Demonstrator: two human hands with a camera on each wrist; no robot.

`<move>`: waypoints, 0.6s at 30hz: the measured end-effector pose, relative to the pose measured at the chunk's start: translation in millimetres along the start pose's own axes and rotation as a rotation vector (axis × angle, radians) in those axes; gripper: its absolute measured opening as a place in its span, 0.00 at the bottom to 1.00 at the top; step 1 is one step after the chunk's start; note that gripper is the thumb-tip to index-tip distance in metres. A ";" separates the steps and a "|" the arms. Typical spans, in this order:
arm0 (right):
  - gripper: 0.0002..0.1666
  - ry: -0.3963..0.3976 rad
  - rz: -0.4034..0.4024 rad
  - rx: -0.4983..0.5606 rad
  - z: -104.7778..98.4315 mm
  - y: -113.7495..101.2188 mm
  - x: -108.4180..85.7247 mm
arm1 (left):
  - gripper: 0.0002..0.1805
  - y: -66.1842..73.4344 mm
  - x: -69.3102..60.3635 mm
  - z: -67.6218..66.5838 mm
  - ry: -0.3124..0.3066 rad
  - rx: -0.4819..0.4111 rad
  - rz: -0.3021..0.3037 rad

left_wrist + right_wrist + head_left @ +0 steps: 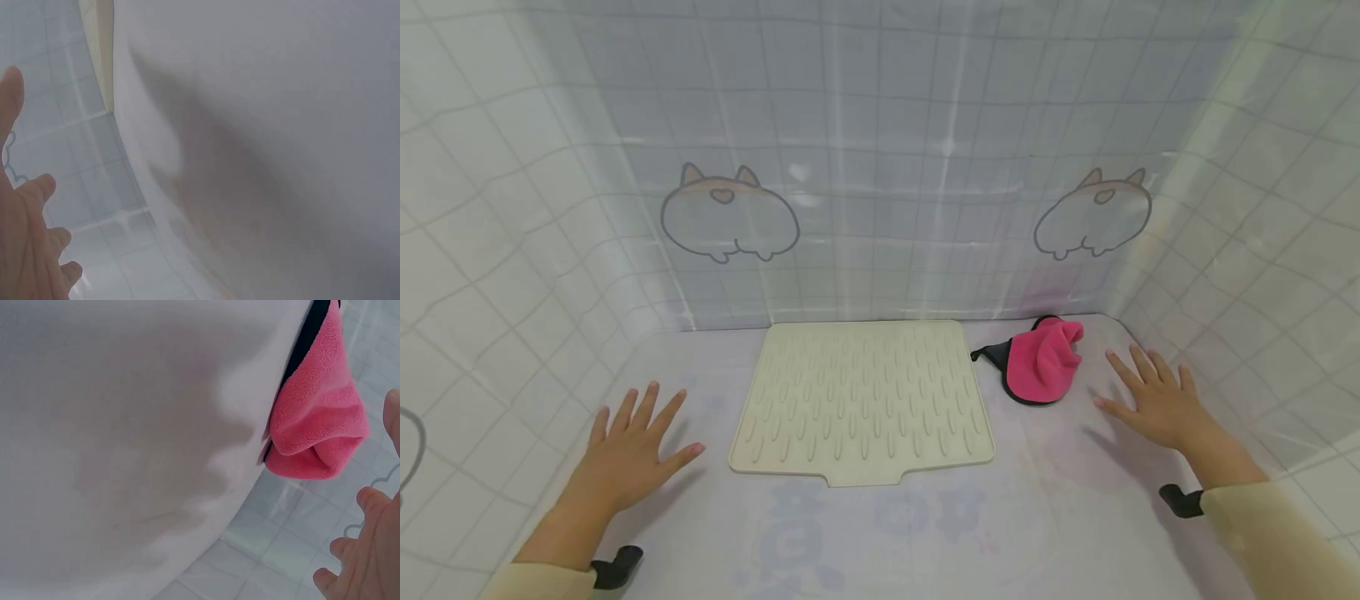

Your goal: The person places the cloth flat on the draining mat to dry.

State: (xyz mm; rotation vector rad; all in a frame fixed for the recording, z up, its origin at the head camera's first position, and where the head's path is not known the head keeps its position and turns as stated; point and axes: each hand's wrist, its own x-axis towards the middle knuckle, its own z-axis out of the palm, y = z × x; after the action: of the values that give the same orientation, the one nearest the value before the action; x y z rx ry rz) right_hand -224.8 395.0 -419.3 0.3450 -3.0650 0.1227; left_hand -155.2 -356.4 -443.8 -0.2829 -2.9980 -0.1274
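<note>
A cream ridged mat (861, 392) with a small tab at its front edge lies flat in the middle of the white surface. Just right of it is a crumpled pink cloth (1045, 362) with black edging and a black pointed end; the right wrist view shows its fuzzy pink side (319, 419). My left hand (628, 450), fingers spread, hovers left of the mat and holds nothing. To the right of the cloth, my right hand (1161, 404) is also spread, apart from the cloth, with its shadow below.
Tile-patterned sheeting forms a back wall (910, 167), a left wall (497, 208) and a right wall (1262, 250) around the surface (1037, 517). Two corgi drawings decorate the back. A black wrist mount (617, 568) sits at the left cuff, another mount (1182, 502) at the right.
</note>
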 end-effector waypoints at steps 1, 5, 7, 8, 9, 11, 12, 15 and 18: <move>0.55 0.003 0.002 0.001 -0.1 -0.7 -0.1 | 0.50 0.3 0.4 1.0 0.002 -0.003 0.000; 0.55 0.007 0.007 0.009 -1.6 -3.1 -0.5 | 0.50 3.8 1.9 0.8 -0.003 -0.008 0.000; 0.54 0.013 0.007 0.017 -2.8 -5.0 -0.7 | 0.50 7.2 2.7 -0.6 -0.005 -0.010 0.000; 0.54 0.014 0.008 0.022 -3.3 -5.8 -0.6 | 0.50 9.0 3.1 -1.8 -0.007 -0.012 0.002; 0.54 0.016 0.008 0.027 -4.0 -6.9 -0.4 | 0.50 10.9 3.7 -2.6 -0.008 -0.013 0.002; 0.54 0.014 0.010 0.033 -5.2 -9.4 0.3 | 0.50 14.5 5.1 -3.7 -0.014 -0.018 0.002; 0.54 0.012 0.010 0.034 -5.6 -10.8 0.8 | 0.50 16.2 5.9 -4.2 -0.018 -0.023 0.003; 0.53 0.007 0.008 0.038 -6.1 -13.8 3.0 | 0.50 20.4 8.0 -4.6 -0.034 -0.038 0.002; 0.52 0.003 0.008 0.045 -4.9 -17.0 6.7 | 0.50 24.0 10.3 -4.6 -0.043 -0.055 0.006</move>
State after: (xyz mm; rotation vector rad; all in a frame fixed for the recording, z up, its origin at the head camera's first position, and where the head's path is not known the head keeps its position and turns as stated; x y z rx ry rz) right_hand -227.3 377.4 -412.8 0.3343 -3.0647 0.1928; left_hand -160.1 -331.5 -436.2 -0.3045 -3.0396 -0.2064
